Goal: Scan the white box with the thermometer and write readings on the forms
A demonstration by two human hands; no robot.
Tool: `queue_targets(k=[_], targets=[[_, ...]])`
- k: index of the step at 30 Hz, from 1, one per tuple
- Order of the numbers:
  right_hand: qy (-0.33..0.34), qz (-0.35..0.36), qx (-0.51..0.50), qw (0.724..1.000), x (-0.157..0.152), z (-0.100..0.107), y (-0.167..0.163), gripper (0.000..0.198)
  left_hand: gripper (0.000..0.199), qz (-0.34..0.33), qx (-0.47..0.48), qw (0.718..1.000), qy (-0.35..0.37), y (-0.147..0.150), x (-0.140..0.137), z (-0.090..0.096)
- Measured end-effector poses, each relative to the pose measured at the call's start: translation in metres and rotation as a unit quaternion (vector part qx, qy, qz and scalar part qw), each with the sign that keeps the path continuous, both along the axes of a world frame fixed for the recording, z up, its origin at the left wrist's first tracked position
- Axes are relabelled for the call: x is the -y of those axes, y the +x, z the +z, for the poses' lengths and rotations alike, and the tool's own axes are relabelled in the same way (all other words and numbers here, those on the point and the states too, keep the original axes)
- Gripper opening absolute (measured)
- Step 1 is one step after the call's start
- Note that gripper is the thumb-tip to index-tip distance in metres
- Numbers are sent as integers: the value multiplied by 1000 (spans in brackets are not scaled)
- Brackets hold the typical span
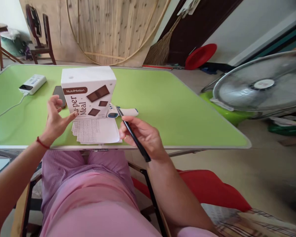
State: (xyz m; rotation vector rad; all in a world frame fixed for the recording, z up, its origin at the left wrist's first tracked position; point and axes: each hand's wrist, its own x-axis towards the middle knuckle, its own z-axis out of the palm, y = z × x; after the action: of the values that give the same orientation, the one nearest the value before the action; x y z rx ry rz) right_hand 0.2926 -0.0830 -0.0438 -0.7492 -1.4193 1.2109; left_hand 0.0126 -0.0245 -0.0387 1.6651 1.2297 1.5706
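Note:
Between the fingers of my right hand (145, 135) is a black pen (135, 140), its tip pointing up and away from me. My left hand (56, 117), fingers apart, is at the left side of a white box (88, 74) with brown pictures and "NutriMotion" lettering. The thumb reaches the box's lower left corner; whether it presses on it I cannot tell. In front of the box lies a stack of paper sheets (96, 131) with handwriting on the left part. A white and blue handheld device (128, 112) lies behind the pen tip, partly hidden by the box.
On the green table (175, 108) a dark phone (59, 93) lies partly behind the box. A white power bank (33, 84) with a cable is at the far left. A large fan (263, 84) stands beyond the right edge, and a wooden chair (40, 49) stands behind.

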Motion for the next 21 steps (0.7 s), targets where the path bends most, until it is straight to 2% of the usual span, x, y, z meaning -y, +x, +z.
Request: queue_targets(k=[1, 2, 3, 4, 6, 8, 11, 15, 18, 21], targets=[[6, -28, -6, 1000, 1, 2, -3, 43, 58, 73, -82, 992, 61, 3, 14, -2], [15, -61, -17, 998, 3, 3, -6, 41, 50, 95, -157, 977, 111, 7, 28, -5], [27, -93, -30, 995, 4, 4, -10, 39, 42, 64, -235, 961, 132, 14, 43, -9], [37, -118, -41, 991, 4, 6, -15, 39, 37, 3, -314, 939, 142, 21, 56, -14], [38, -135, -49, 989, 5, 9, -25, 40, 43, -79, -433, 889, 130, 37, 78, -25], [23, -113, -39, 993, 4, 11, -35, 43, 54, -91, -498, 856, 105, 52, 93, -36], [-19, -74, -26, 997, -2, 9, -45, 39, 52, -54, -549, 829, 90, 64, 101, -48], [-64, -78, 0, 995, -7, -2, -60, 17, 47, -28, -548, 830, 104, 68, 99, -51], [-47, -113, 18, 992, -4, -9, -76, 12, 41, -14, -533, 841, 88, 70, 98, -50], [-33, -135, 32, 990, -4, -17, -86, 10, 35, 1, -542, 834, 102, 70, 97, -51]])
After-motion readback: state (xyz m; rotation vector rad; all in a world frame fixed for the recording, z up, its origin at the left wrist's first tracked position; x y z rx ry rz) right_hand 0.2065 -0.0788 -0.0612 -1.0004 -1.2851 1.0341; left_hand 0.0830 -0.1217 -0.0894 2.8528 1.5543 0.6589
